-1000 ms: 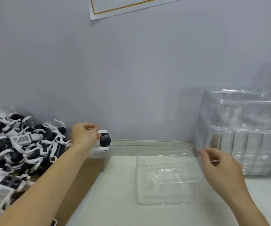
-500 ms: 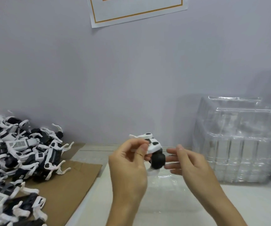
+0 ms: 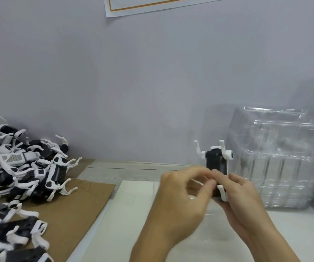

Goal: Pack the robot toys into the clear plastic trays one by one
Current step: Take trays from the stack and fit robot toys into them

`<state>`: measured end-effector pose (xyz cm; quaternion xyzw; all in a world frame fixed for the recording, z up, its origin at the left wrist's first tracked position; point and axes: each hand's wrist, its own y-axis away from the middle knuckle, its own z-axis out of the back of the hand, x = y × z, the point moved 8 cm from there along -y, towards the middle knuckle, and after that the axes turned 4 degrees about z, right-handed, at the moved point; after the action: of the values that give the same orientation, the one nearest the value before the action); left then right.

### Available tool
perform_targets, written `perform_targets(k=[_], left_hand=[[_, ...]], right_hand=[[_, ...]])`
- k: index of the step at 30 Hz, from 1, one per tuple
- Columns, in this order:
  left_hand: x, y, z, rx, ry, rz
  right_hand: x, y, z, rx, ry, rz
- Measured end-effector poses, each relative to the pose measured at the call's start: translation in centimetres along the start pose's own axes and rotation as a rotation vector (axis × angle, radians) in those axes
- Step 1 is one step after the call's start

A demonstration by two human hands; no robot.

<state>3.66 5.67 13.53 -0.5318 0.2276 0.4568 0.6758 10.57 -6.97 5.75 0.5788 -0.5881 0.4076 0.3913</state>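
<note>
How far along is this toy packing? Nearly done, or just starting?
Early, it seems. No packed toy shows; whether the clear tray stack holds any, I cannot tell. In hand: both the left hand and right hand hold one robot toy. Left: a big toy pile waits.

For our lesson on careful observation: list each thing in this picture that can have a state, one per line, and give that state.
robot toy: held upright above the table, white legs pointing up
left hand: fingers curled, pinching the toy's lower part
right hand: cradles the toy from the right
pile of robot toys: loose, heaped on cardboard, unpacked
stack of clear plastic trays: stacked at the right, by the wall
</note>
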Motion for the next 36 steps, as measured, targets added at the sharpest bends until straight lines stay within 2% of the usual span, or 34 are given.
perform_targets(k=[3, 5, 8, 10, 14, 19, 25, 31, 36], left_hand=[[3.2, 0.2, 5.0, -0.353, 0.134, 0.097], [6.9, 1.1, 6.6, -0.460, 0.101, 0.260], [12.7, 2.8, 5.9, -0.416, 0.157, 0.568], [14.8, 3.6, 4.5, -0.331, 0.253, 0.699], [15.6, 3.7, 2.9, -0.202, 0.226, 0.743], [15.8, 3.7, 3.0, -0.218, 0.282, 0.766], [16.0, 3.7, 3.4, -0.241, 0.313, 0.749], [16.4, 3.6, 3.3, -0.249, 0.331, 0.748], [16.5, 3.7, 3.2, -0.260, 0.347, 0.753]], right_hand=[[0.4, -0.1, 1.2, -0.079, 0.099, 0.045], [0.8, -0.2, 1.7, -0.083, 0.166, 0.066], [1.1, 0.0, 1.4, -0.039, 0.244, 0.088], [1.2, 0.1, 0.9, -0.010, 0.274, 0.103], [1.5, 0.4, 0.1, 0.044, 0.298, 0.142], [2.3, 0.3, -0.7, 0.076, 0.438, 0.221], [5.0, -1.7, -4.0, 0.303, 0.805, 0.304], [4.5, -3.2, -5.5, 0.570, 1.279, 0.258], [2.8, -3.4, -6.6, 0.638, 1.392, 0.232]])
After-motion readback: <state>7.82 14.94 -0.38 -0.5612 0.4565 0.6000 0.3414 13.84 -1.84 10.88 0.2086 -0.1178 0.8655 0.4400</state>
